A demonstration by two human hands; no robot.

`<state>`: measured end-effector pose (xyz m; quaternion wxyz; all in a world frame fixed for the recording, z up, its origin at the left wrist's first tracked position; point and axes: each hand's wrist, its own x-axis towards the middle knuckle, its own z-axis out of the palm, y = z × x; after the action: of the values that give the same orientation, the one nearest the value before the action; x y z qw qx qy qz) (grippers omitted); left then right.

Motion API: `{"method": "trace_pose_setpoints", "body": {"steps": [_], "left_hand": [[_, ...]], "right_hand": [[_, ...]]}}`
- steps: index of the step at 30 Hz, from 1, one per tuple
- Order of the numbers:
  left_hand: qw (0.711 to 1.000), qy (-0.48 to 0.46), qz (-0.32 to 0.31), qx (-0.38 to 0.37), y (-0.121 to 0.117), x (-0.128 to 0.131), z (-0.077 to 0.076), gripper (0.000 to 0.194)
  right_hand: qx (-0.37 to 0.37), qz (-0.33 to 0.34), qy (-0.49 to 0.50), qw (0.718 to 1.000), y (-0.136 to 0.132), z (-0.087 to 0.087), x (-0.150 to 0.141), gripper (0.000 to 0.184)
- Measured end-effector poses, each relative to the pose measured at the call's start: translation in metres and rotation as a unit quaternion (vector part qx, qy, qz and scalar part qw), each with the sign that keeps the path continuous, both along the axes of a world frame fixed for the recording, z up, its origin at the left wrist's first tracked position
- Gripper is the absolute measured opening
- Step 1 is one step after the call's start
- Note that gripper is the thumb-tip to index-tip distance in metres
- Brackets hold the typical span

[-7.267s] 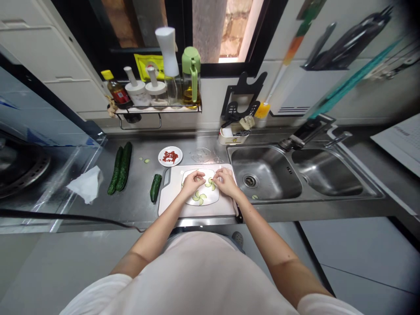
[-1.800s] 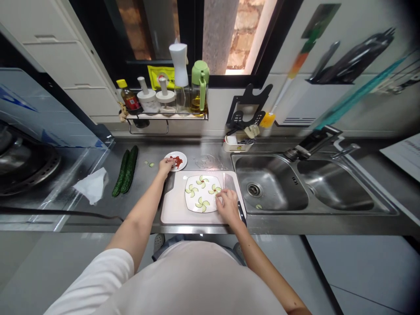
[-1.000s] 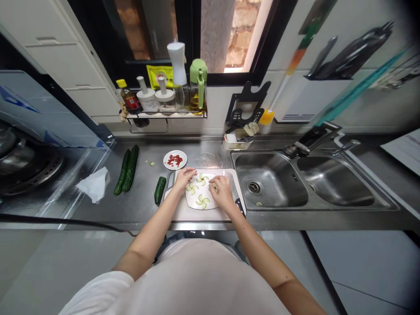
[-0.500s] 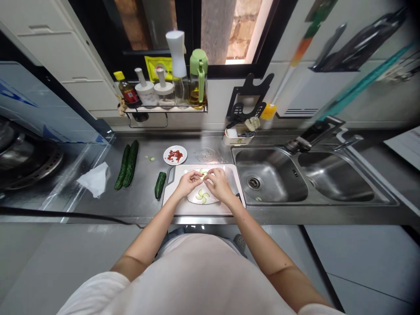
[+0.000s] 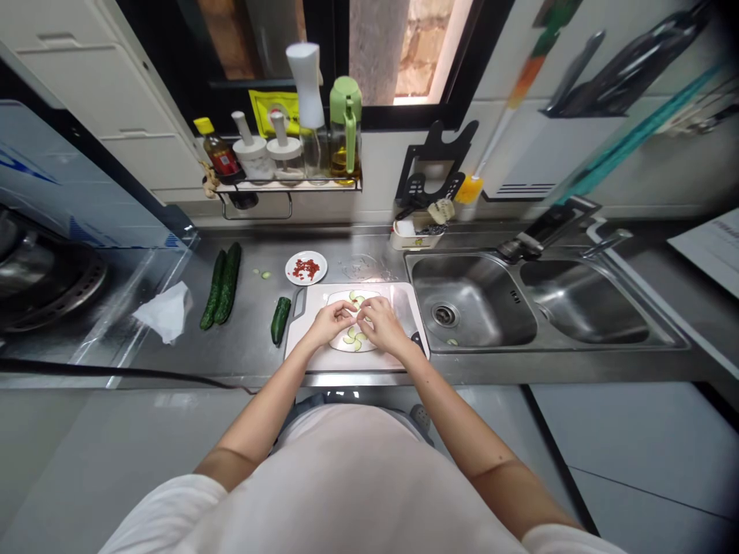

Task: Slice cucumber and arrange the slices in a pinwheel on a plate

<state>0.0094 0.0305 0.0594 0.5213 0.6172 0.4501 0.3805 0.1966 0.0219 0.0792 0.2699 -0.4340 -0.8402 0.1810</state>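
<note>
A white plate [image 5: 336, 344] rests on a pale cutting board [image 5: 299, 332], with cucumber slices [image 5: 354, 339] fanned like a flower at its near end and more slices at its far end. Over the plate's middle, my left hand [image 5: 330, 323] comes in from the left, its thumb and fingers curled into a pinch. Opposite it, my right hand [image 5: 382, 325] has its fingertips pinched, almost meeting the left ones. Whatever the fingertips hold is too small to make out. A knife [image 5: 416, 338] with a dark handle lies at the board's right side.
Behind the board stands a small plate [image 5: 290, 276] of chopped red pieces. Left of it are a cut cucumber [image 5: 280, 320], two whole cucumbers [image 5: 222, 285] and a crumpled white tissue [image 5: 165, 312]. A double sink [image 5: 473, 300] adjoins on the right; a condiment rack [image 5: 292, 187] hangs above.
Both hands have moved slightly toward me over the plate, now covering part of the near cucumber flower and showing more of the far slices. The camera view has shifted a little.
</note>
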Motion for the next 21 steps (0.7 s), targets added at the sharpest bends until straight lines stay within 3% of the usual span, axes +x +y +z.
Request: {"method": "trace_pose_setpoints", "body": {"steps": [7,13,21], "left_hand": [[0.983,0.159,0.083,0.026,-0.009,-0.005,-0.013,0.022],[0.958,0.273,0.067,0.049,-0.02,-0.002,-0.012,0.018],[0.936,0.344,0.051,0.042,-0.027,0.006,-0.019,0.015]], "right_hand": [[-0.022,-0.011,-0.042,0.999,-0.009,-0.02,0.001,0.012],[-0.037,-0.014,-0.098,0.994,-0.013,-0.036,0.001,0.012],[-0.055,-0.014,-0.131,0.99,-0.015,-0.042,-0.002,0.013]]}}
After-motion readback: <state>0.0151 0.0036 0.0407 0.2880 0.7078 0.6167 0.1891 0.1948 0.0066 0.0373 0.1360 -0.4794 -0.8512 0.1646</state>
